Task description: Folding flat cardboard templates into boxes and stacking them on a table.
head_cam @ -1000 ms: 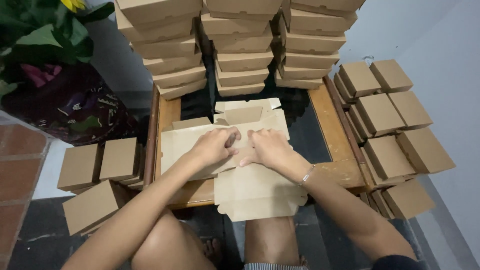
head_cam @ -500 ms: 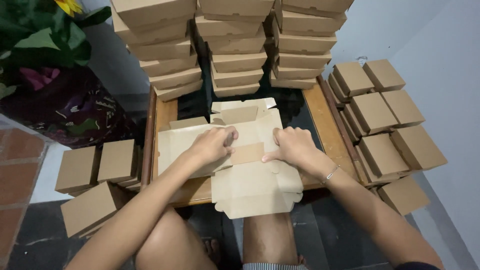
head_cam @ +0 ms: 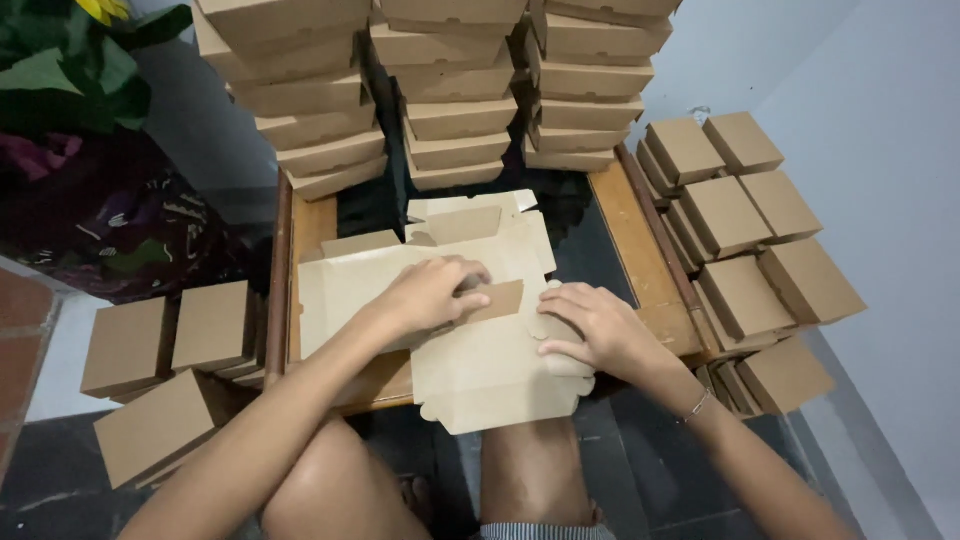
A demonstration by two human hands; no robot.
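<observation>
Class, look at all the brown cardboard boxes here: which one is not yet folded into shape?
The flat cardboard blank on the table under both hands; every other box stands folded shut in stacks around it.
</observation>
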